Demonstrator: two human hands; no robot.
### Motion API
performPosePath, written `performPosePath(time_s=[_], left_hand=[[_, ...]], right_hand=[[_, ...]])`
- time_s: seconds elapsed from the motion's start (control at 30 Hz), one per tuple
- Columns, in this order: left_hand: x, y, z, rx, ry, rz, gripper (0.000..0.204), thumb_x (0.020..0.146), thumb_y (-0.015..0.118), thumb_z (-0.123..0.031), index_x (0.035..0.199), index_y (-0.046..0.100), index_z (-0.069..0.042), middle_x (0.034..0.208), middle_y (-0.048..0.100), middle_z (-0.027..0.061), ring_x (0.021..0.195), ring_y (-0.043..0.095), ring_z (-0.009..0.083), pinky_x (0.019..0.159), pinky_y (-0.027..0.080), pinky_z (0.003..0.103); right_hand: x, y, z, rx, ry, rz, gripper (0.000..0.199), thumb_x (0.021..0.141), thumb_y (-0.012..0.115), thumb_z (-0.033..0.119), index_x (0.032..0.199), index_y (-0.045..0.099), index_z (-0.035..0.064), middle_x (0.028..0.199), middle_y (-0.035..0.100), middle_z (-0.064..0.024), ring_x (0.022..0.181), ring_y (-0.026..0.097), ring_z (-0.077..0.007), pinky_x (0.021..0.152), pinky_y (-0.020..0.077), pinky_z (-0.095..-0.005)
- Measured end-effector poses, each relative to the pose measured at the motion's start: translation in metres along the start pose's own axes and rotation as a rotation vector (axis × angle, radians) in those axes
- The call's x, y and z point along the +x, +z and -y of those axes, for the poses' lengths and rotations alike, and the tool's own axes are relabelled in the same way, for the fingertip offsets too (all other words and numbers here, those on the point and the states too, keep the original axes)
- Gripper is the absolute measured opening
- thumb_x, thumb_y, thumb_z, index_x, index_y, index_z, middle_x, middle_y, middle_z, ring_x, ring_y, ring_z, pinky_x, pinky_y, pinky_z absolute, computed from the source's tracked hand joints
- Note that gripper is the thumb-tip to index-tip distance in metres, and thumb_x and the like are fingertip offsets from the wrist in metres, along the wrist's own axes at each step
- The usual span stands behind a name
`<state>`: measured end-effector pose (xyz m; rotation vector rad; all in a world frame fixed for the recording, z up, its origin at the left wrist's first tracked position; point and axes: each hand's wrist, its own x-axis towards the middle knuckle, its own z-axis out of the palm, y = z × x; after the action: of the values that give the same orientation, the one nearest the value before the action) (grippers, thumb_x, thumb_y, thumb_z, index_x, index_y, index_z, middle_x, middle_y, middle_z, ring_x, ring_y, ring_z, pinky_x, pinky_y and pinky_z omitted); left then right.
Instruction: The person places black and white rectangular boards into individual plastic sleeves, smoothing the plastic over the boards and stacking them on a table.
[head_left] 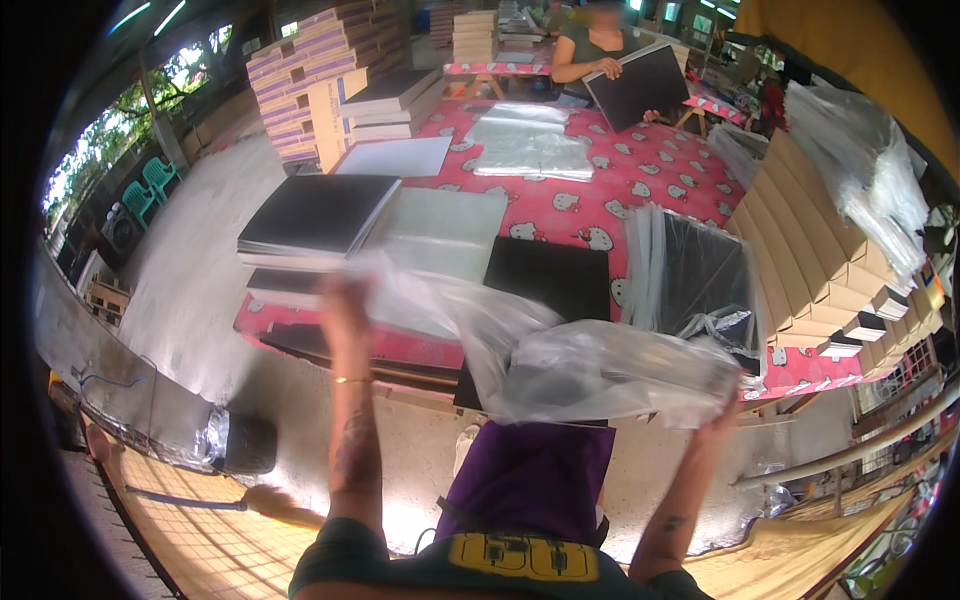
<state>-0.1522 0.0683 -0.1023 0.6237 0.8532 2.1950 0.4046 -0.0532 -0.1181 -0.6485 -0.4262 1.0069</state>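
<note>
We hold one clear plastic bag [560, 355] up between both hands, above the near edge of the table [660, 170] and over the purple cloth [530, 480] in our lap. Left hand [343, 290] pinches one upper corner, fingers closed on the film, blurred. Right hand [722, 400] grips the opposite end, mostly hidden behind the plastic; it looks closed on it, finger detail unreadable. Judgement: holding two far ends apart keeps the film stretched and its mouth reachable.

Directly under the bag: one black square board [548, 278] lying flat, alone, close to us, likely so it sits in reach. Beside it, one pale flat sheet [440, 230].

Left of that, one stack of black-topped boards [318, 215], squared up; the exact count isn't readable. Right side: one leaning batch of boards already in clear sleeves [690, 275], standing on edge against a slanted row of tan cardboard pieces [810, 250], too many to count.

Farther out: one white sheet [395, 157], two loose piles of clear bags [530, 140], and one tall stack of cartons [320, 75] by the table's left corner.

At the far end, one other person holds one black board [640, 85] upright with a hand on its top edge.
</note>
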Motion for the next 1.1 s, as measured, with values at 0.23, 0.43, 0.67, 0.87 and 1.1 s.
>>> performPosePath(time_s=[0.23, 0.43, 0.67, 0.87, 1.1], left_hand=[[-0.040, 0.089, -0.028, 1.735, 0.751, 0.423, 0.011, 0.087, 0.051, -0.012, 0.087, 0.057, -0.003, 0.083, 0.061, 0.0124, 0.083, 0.059, 0.0292, 0.064, 0.045, 0.047], [-0.137, 0.148, -0.002, 1.042, -0.005, 0.960, 0.040, 0.092, 0.058, -0.034, 0.116, 0.062, -0.002, 0.105, 0.067, 0.0150, 0.092, 0.065, 0.0226, 0.076, 0.051, 0.036], [-0.187, 0.150, 0.013, 0.469, -0.165, 0.889, 0.016, 0.091, 0.061, -0.014, 0.092, 0.061, 0.002, 0.076, 0.061, 0.0004, 0.070, 0.051, 0.0028, 0.060, 0.043, 0.021], [-0.169, 0.145, 0.024, 0.706, 0.225, 0.653, 0.017, 0.091, 0.059, -0.012, 0.081, 0.059, 0.002, 0.064, 0.056, 0.0032, 0.060, 0.045, 0.0049, 0.053, 0.039, 0.023], [-0.173, 0.118, 0.007, 0.724, 0.280, 0.911, 0.014, 0.085, 0.059, 0.003, 0.094, 0.051, -0.003, 0.084, 0.062, 0.0049, 0.077, 0.059, 0.0129, 0.070, 0.047, 0.025]], right_hand=[[-0.036, 0.085, 0.029, -0.317, -0.408, -0.101, 0.025, 0.094, 0.056, 0.027, 0.107, 0.058, 0.0060, 0.099, 0.059, -0.0020, 0.089, 0.056, -0.0098, 0.075, 0.0487, -0.0287], [-0.062, 0.128, -0.063, -0.603, -0.123, 0.369, 0.013, 0.093, 0.058, 0.015, 0.087, 0.061, 0.0032, 0.082, 0.057, 0.0040, 0.078, 0.050, -0.0036, 0.069, 0.0398, -0.0200], [-0.083, 0.152, -0.088, -0.159, 0.031, 0.290, 0.004, 0.086, 0.064, 0.001, 0.085, 0.061, 0.0042, 0.082, 0.063, -0.0006, 0.071, 0.054, -0.0047, 0.069, 0.0452, -0.0225], [-0.085, 0.131, -0.095, 0.186, -0.019, 0.517, 0.014, 0.085, 0.061, -0.003, 0.094, 0.056, 0.0061, 0.097, 0.061, -0.0061, 0.087, 0.058, -0.0100, 0.079, 0.0479, -0.0271], [-0.083, 0.119, -0.068, 0.119, 0.423, 0.346, 0.047, 0.088, 0.059, 0.006, 0.131, 0.040, 0.0125, 0.106, 0.055, -0.0042, 0.087, 0.055, -0.0126, 0.080, 0.0469, -0.0293]])
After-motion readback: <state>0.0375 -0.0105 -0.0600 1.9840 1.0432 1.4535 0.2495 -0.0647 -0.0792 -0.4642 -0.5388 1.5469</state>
